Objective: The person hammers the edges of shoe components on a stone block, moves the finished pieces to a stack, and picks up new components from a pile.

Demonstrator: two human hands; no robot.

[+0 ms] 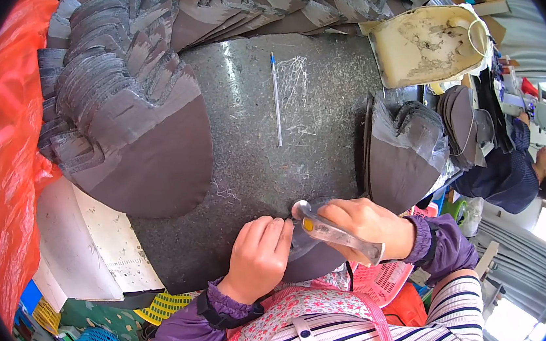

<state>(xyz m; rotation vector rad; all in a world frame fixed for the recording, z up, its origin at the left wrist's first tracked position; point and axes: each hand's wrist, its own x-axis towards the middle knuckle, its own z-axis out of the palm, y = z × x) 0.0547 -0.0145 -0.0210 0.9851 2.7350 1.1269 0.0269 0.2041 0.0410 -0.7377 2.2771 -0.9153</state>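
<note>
My right hand [363,224] is closed round a cobbler's hammer [341,233]. Its shiny metal head has a round face, which hangs just over the near part of the dark work surface, and a broad end lying toward my body. The handle is mostly hidden in my fist. Close beside the round face, my left hand [259,254] has its fingers curled and pressed together on the edge of a dark shoe-upper piece [307,266]. Part of that piece lies under both hands, over the near edge of the work surface [244,147].
Overlapping dark pieces [147,156] are stacked left and along the back; smaller stacks [400,165] stand right. A pen [276,104] lies mid-surface. A cream tray [425,44] sits back right. Red plastic sheeting [8,150] hangs left. Another person [509,167] is at far right.
</note>
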